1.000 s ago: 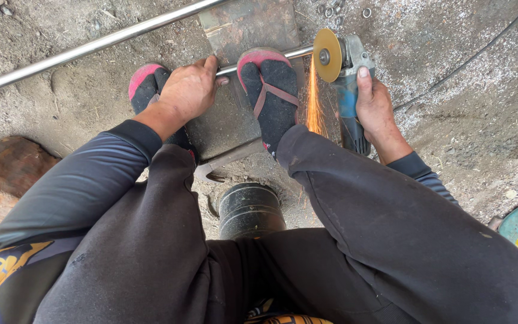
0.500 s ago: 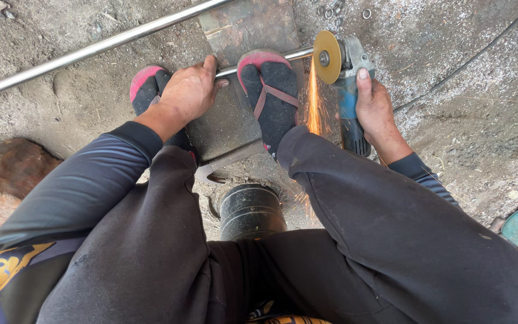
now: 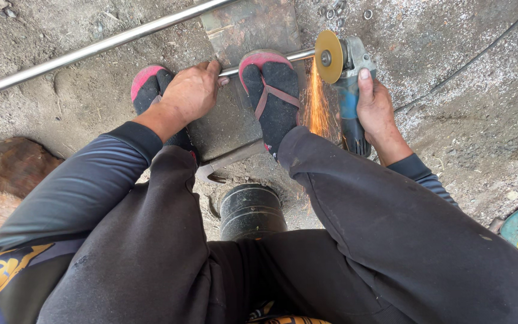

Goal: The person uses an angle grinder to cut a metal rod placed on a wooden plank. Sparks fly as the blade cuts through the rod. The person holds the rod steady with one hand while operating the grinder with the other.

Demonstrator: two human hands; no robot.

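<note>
My right hand (image 3: 376, 111) grips a blue angle grinder (image 3: 350, 90) whose yellow disc (image 3: 328, 56) meets the end of a thin metal rod (image 3: 295, 56). Orange sparks (image 3: 316, 108) stream down toward me from the cut. My left hand (image 3: 190, 93) rests on the rod's other part, pressing it onto a flat metal plate (image 3: 226, 129). My right foot in a red-soled sandal and black sock (image 3: 272, 90) stands across the rod between the two hands. The left foot (image 3: 150, 84) sits partly hidden behind my left wrist.
A long steel pipe (image 3: 91, 48) lies diagonally on the dirt ground beyond my feet. A black cylindrical can (image 3: 250, 210) stands between my knees. A brown log (image 3: 7, 168) is at left, several small metal rings (image 3: 331, 12) at top, a cable (image 3: 469, 57) at right.
Sparks keep falling from the disc. Hands, feet and grinder hold almost the same positions.
</note>
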